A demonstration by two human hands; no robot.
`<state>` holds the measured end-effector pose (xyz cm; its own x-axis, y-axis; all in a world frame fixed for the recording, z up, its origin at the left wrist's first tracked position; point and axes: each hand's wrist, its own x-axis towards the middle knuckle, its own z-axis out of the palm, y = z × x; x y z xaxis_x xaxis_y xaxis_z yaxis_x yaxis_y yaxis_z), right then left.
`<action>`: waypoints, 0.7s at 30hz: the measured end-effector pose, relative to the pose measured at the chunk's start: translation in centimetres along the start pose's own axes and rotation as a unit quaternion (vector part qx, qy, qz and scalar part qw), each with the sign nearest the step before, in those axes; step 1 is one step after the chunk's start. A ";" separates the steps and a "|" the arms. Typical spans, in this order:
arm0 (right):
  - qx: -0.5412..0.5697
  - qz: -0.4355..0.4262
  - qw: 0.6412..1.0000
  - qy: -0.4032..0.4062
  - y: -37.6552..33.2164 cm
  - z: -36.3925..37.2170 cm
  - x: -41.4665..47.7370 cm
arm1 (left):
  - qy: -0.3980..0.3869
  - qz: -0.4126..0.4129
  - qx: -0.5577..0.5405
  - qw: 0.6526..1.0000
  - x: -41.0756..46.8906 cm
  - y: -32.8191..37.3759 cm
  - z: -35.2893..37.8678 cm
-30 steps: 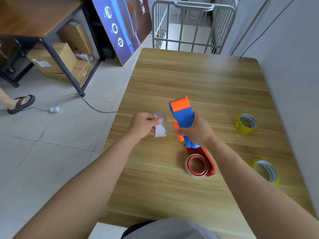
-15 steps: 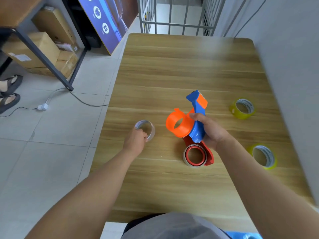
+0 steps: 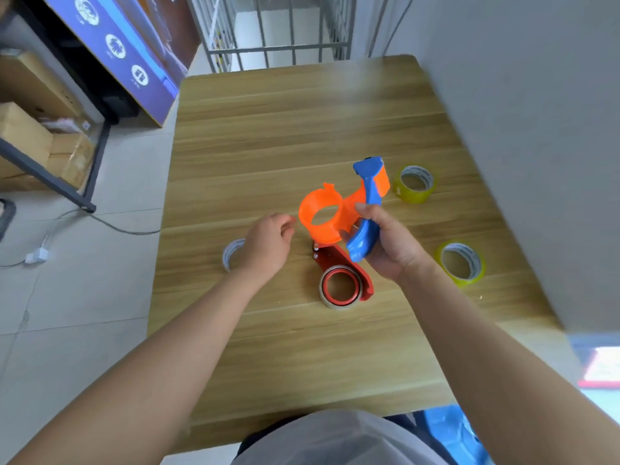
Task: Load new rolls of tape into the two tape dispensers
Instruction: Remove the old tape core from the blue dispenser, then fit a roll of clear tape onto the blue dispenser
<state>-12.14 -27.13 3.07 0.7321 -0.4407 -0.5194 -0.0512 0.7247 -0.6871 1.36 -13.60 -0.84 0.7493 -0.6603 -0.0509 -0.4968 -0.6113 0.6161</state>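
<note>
My right hand (image 3: 391, 245) grips the blue handle of a blue and orange tape dispenser (image 3: 342, 209), held above the wooden table (image 3: 268, 146); its orange hub is bare. My left hand (image 3: 268, 245) hovers just left of the hub, fingers loosely curled and holding nothing. Left of that hand, an empty white tape core (image 3: 231, 253) lies on the table, partly hidden. A red dispenser (image 3: 342, 283) with a nearly used-up roll lies flat below the blue one. Two yellowish tape rolls rest at the right, one farther away (image 3: 415, 183) and one nearer to me (image 3: 461, 263).
A grey wall (image 3: 536, 129) runs close along the table's right edge. A metal cage cart (image 3: 285, 35) stands beyond the far edge. Tiled floor with a cable and plug (image 3: 37, 255) lies left, plus a shelf with cardboard boxes (image 3: 30, 142).
My left hand set the empty white core down on the table, let go and moved right toward the orange hub. My right hand turned the dispenser so that the hub faces left.
</note>
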 end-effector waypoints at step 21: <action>0.025 -0.177 0.949 0.261 -5.3 -19.0 -11.0 | -0.355 0.246 0.182 0.883 -1.4 18.0 19.5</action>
<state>-32.87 -36.22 2.79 0.2605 -0.8543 -0.4499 0.1778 0.5004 -0.8473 -17.13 -32.19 -4.98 0.0043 -0.9137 -0.4063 -0.8908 -0.1881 0.4136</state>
